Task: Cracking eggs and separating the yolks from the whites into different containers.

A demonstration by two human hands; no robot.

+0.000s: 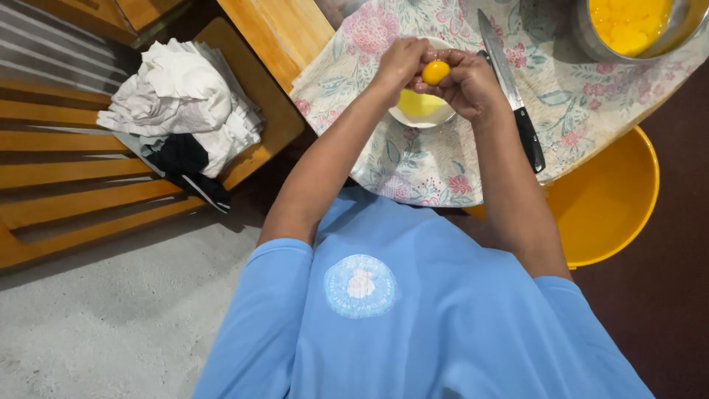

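Both hands are up over the table edge, meeting above a small white bowl (422, 111). Left hand (401, 62) and right hand (467, 83) are pressed close together, fingers curled in, and between them sits a round orange-yellow egg yolk (435, 72), pinched by fingertips from both sides. Can't tell if there's shell under it, the fingers cover that part. Yolk is directly above the bowl, not in it. The bowl already holds some yellow liquid, visible under the left wrist. The bowl stands on a floral cloth (436, 166), pale with pink flowers and green leaves, which covers the table and hangs over its near edge. Just right of the right hand lies a kitchen knife (509, 89), long blade pointing away, black handle toward the person, flat on the cloth, close to the right wrist; contact unclear. Top right, well apart from the hands, a metal bowl (583, 33) filled with yellow yolks, partly cut by the frame edge. Below the table edge on the right, a yellow plastic basin (613, 199), partly hidden under the cloth and the right forearm. On the left, a wooden bench (244, 148) carries a heap of white and black clothes (181, 103). Person wears a light blue shirt (413, 325). Floor is grey concrete.
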